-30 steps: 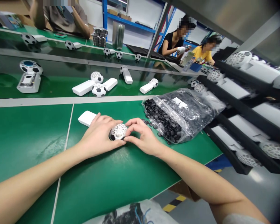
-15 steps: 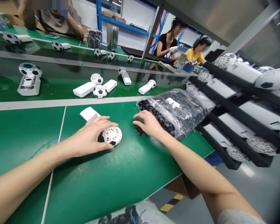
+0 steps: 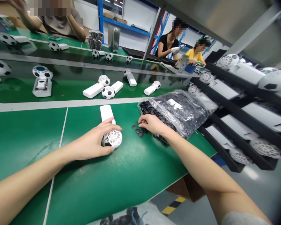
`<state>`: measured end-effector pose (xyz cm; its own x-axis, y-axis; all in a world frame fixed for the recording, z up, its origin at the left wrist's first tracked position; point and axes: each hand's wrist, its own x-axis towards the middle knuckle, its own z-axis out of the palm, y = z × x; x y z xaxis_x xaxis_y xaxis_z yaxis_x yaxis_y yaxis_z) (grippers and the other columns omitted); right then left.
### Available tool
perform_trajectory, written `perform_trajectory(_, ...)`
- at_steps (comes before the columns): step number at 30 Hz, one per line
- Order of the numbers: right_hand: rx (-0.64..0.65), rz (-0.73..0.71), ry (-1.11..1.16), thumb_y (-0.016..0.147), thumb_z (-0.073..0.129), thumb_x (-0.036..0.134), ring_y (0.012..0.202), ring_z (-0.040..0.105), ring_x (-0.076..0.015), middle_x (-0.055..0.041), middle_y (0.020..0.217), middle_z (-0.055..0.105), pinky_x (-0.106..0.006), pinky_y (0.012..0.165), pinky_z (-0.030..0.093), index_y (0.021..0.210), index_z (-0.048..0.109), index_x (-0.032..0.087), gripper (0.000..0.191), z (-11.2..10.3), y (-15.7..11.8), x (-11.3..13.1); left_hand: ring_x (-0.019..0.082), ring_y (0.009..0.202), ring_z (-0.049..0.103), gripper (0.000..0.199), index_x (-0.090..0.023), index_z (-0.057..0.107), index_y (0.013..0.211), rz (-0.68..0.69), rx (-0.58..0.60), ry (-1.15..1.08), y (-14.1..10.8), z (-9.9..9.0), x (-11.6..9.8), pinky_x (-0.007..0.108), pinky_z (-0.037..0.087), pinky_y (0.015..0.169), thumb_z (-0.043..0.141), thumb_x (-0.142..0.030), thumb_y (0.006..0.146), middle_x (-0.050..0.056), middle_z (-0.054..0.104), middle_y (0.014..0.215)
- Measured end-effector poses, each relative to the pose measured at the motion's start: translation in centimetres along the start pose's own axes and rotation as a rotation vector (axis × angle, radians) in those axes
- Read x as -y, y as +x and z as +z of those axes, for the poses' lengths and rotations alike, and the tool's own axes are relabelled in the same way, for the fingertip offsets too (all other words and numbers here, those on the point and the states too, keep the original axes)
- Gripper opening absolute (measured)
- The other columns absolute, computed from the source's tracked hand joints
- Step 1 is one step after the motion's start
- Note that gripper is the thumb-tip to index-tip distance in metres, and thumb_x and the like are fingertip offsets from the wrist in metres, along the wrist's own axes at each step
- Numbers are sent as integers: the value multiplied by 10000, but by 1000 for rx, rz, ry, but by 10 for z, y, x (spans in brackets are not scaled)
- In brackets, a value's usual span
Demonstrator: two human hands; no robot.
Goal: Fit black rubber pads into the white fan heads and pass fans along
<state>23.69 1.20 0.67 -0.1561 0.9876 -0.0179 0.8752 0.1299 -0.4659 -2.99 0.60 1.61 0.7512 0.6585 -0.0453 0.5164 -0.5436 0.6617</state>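
My left hand (image 3: 97,140) curls around the football-patterned head of a white handled device (image 3: 112,139); thumb and fingers grip its sides on the green bench. The head's top is an open white lattice, with black patches low on its side. Its white handle points away from me, partly behind my fingers. My right hand (image 3: 150,124) is closed in a pinch over several loose black plastic pieces (image 3: 139,132), small and flat. One of these seems to be between the fingertips. Just beyond lies a clear plastic bag (image 3: 187,109) full of such pieces, its mouth towards my hand.
Several similar football-headed devices (image 3: 108,92) lie on the green conveyor belt (image 3: 70,90) beyond a pale rail. At right, black racks (image 3: 236,131) hold more of them. Co-workers (image 3: 168,45) sit across the line. The bench's near edge runs diagonally below my right forearm (image 3: 192,159).
The device under my left hand has turned, its handle swinging right to point away. My right hand has closed from spread fingers among the black pieces. Items on the near belt have shifted right.
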Motion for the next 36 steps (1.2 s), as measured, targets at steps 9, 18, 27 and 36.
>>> perform_trajectory(9,63,-221,423,807,564,142,716,611,-123,14,797,658,-243,661,474,874,607,203,100,9,-40,54,227,1385,102,564,-259,440,1227,36,82,-1,0,-10,-3,427,213,1098,525,-177,675,47,295,1460)
perform_trajectory(18,-55,-662,-21,897,390,125,820,541,-165,-52,879,587,-299,708,452,951,625,212,257,14,-46,68,232,1388,78,552,-250,438,1224,74,69,-2,-1,-8,-1,422,218,1103,527,-167,686,27,337,1439)
perform_trajectory(27,35,-680,-133,940,354,202,850,553,-173,-58,941,620,-301,703,461,950,599,201,245,15,-48,74,243,1388,88,536,-214,473,1177,59,25,-78,2,-1,-1,424,192,1118,647,-359,691,52,436,1360)
perform_trajectory(36,-33,-810,21,889,481,143,817,564,-149,-53,880,629,-257,706,449,858,593,162,118,18,-33,70,254,1383,115,377,-221,518,1074,62,-71,-118,4,10,-2,446,201,1108,603,-358,734,50,485,1306)
